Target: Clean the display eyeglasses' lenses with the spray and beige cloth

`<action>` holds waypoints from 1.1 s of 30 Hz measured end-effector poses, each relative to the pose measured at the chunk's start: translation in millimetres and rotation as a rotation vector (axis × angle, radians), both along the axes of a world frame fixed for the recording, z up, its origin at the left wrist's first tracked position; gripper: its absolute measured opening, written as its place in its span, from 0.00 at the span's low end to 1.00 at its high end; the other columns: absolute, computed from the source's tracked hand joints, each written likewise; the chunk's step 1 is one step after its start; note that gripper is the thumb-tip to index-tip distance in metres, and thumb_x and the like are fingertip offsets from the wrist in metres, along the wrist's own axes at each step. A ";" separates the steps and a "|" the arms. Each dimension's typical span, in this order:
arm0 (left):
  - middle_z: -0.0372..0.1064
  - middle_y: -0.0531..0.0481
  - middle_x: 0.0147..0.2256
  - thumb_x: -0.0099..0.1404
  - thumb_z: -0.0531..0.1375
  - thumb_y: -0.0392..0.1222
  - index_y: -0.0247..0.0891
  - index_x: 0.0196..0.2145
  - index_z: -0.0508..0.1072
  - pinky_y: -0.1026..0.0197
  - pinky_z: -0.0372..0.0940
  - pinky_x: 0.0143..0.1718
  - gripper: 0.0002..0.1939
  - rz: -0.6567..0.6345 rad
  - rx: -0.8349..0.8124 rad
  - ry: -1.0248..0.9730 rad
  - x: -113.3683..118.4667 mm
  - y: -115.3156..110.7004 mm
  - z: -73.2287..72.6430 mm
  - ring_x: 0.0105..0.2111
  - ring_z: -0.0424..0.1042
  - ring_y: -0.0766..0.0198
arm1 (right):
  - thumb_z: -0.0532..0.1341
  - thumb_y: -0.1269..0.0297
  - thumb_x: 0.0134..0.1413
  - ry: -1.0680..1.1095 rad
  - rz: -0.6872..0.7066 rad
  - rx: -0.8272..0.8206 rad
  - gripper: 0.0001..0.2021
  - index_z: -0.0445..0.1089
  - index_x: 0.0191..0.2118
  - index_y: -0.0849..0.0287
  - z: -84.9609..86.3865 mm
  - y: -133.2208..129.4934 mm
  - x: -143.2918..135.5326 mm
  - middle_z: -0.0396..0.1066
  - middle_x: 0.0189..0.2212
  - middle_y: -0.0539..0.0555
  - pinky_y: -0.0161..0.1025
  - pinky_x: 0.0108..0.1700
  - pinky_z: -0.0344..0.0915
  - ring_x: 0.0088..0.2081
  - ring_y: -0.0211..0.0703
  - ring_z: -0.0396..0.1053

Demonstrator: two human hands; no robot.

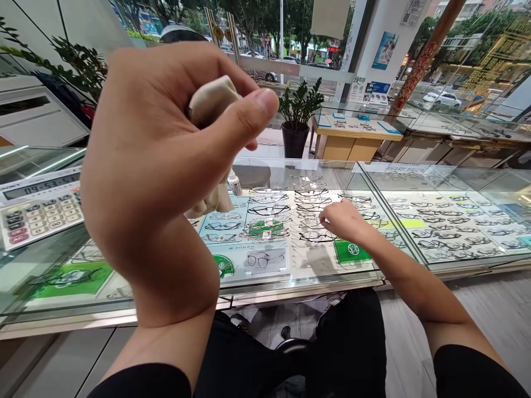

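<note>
My left hand (166, 143) is raised close to the camera, its fingers closed around a crumpled cream cloth (215, 99). A lower fold of the same cloth hangs below the palm. Further off, my right hand (342, 220) is at the glass counter top, its fingers curled in. What the right fingers hold, if anything, is hidden. Under the glass around it, rows of eyeglasses (269, 210) lie on display, with a green card (352, 251) just below the hand. A small white bottle (234, 182) stands behind the cloth, partly covered by my left hand.
A large calculator (41, 207) lies on the counter at left. The glass display counter (307, 279) runs across the view, with another section of eyeglasses (456, 221) at right. Beyond it stand a potted plant (296, 138) and a wooden display table (352, 146) by the windows.
</note>
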State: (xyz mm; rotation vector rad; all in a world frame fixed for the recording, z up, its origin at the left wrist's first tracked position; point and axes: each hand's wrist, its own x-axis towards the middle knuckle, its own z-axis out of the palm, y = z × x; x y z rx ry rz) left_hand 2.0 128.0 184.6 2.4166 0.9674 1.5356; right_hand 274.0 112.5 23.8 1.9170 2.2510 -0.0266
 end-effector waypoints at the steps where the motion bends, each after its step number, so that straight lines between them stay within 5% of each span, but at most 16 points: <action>1: 0.70 0.53 0.26 0.74 0.64 0.55 0.47 0.33 0.76 0.52 0.62 0.31 0.13 -0.002 -0.005 -0.003 -0.2 -1.0 0.4 0.27 0.67 0.61 | 0.59 0.71 0.68 0.011 0.001 0.001 0.15 0.85 0.40 0.58 6.1 -1.3 1.6 0.87 0.41 0.60 0.48 0.51 0.62 0.44 0.53 0.82; 6: 0.70 0.52 0.25 0.72 0.66 0.49 0.44 0.33 0.78 0.53 0.58 0.29 0.10 -0.054 0.000 -0.060 -1.2 1.3 1.0 0.26 0.64 0.62 | 0.64 0.67 0.65 0.293 -0.007 0.109 0.08 0.83 0.41 0.55 67.5 -10.8 13.5 0.83 0.32 0.52 0.41 0.35 0.58 0.31 0.42 0.73; 10: 0.71 0.53 0.23 0.67 0.71 0.49 0.38 0.32 0.79 0.59 0.52 0.21 0.13 -0.178 -0.039 -0.139 -1.0 14.2 -1.6 0.22 0.63 0.68 | 0.64 0.70 0.61 0.696 0.079 0.351 0.05 0.78 0.39 0.55 122.8 -14.4 3.9 0.76 0.21 0.45 0.41 0.33 0.61 0.24 0.40 0.71; 13: 0.71 0.55 0.22 0.68 0.72 0.53 0.39 0.31 0.79 0.61 0.52 0.21 0.15 -0.214 -0.081 -0.168 0.1 24.7 -3.7 0.21 0.62 0.69 | 0.63 0.73 0.60 0.902 0.177 0.533 0.07 0.75 0.40 0.54 143.8 -13.7 -17.5 0.76 0.22 0.45 0.41 0.33 0.65 0.25 0.40 0.74; 18: 0.71 0.53 0.24 0.70 0.69 0.52 0.41 0.29 0.79 0.61 0.52 0.22 0.15 -0.221 -0.192 -0.093 1.4 37.8 -4.7 0.22 0.60 0.68 | 0.63 0.67 0.65 0.962 0.241 0.692 0.03 0.75 0.41 0.54 144.1 -10.8 -46.1 0.79 0.29 0.48 0.43 0.37 0.69 0.32 0.42 0.78; 25: 0.52 0.58 0.17 0.67 0.70 0.58 0.40 0.32 0.81 0.62 0.41 0.17 0.18 -0.356 -0.502 -0.030 10.6 55.7 -7.7 0.16 0.47 0.71 | 0.60 0.65 0.72 0.831 0.278 0.868 0.07 0.76 0.48 0.52 135.1 -2.0 -43.4 0.83 0.41 0.52 0.44 0.40 0.68 0.42 0.48 0.81; 33: 0.64 0.54 0.21 0.61 0.74 0.59 0.41 0.33 0.81 0.63 0.46 0.19 0.19 -0.490 -0.537 -0.114 28.8 79.6 -20.0 0.19 0.55 0.69 | 0.53 0.68 0.75 0.646 0.311 0.830 0.14 0.76 0.54 0.55 137.1 -1.6 -43.9 0.83 0.44 0.55 0.44 0.43 0.64 0.39 0.47 0.76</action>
